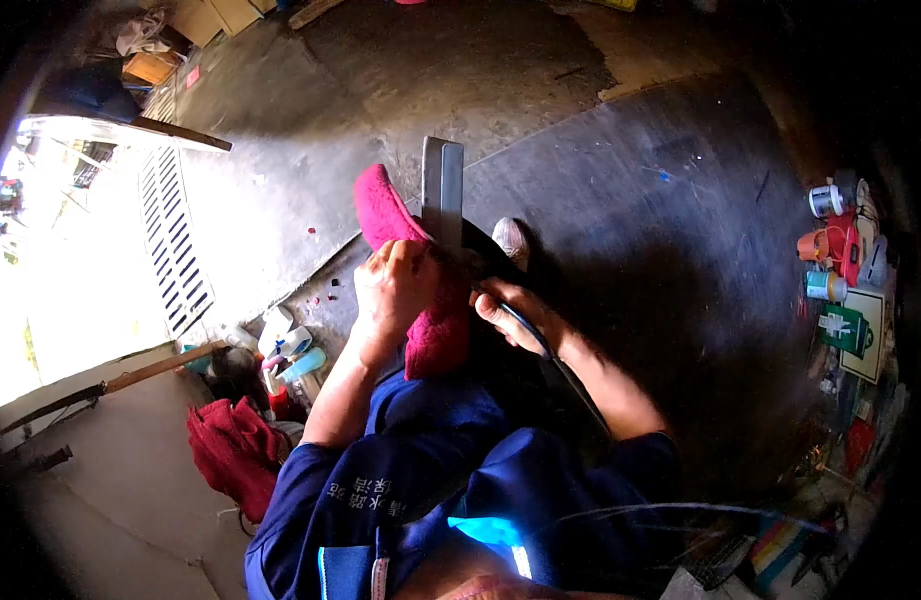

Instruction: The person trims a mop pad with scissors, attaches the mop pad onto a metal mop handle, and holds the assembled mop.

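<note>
My left hand (392,285) is closed on a magenta fabric mop pad (380,205), which stretches above and below the fist. Beside the pad's upper part stands a flat grey plate (442,190), like the head of a flat mop. To the right, my right hand (520,312) curls around a thin dark pole (568,372) that runs back along my forearm. Where the pole and plate meet is lost in shadow between my hands.
A white shoe (510,242) shows beyond my hands. Bottles (302,364) and a dark red cloth (235,450) lie at left, near a floor grate (170,235). Tubs and boxes (845,330) line the right side. Concrete floor (670,200) lies ahead.
</note>
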The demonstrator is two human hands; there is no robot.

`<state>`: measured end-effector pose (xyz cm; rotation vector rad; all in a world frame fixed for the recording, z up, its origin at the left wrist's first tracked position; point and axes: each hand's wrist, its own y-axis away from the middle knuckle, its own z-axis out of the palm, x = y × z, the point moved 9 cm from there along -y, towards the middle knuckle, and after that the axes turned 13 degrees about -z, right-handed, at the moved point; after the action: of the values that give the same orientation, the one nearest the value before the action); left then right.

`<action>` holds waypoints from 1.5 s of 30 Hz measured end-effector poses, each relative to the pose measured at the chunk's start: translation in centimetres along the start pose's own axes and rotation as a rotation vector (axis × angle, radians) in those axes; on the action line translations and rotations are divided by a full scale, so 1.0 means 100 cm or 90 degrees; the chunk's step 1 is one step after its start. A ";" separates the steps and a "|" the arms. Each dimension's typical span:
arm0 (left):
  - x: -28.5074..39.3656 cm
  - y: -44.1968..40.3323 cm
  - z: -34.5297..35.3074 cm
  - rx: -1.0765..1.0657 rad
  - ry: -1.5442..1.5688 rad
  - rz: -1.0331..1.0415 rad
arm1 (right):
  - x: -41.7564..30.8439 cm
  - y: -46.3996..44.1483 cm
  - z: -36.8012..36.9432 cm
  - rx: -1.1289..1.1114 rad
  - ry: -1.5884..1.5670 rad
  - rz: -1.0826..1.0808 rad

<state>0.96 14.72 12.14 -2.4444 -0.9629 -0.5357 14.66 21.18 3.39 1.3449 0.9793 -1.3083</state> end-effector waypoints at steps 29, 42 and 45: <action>0.023 -0.015 0.019 -0.312 -0.310 0.550 | 0.094 0.012 -0.058 0.351 0.475 -0.059; 0.062 0.017 -0.034 -0.505 -0.073 0.711 | 0.002 0.063 -0.045 0.425 0.468 -0.163; 0.058 0.032 -0.040 -0.544 -0.087 0.765 | -0.013 0.063 -0.050 0.381 0.377 -0.090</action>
<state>6.42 13.53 17.48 -3.1658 0.9678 -0.3321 21.71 24.94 5.02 2.2436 1.1292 -1.3977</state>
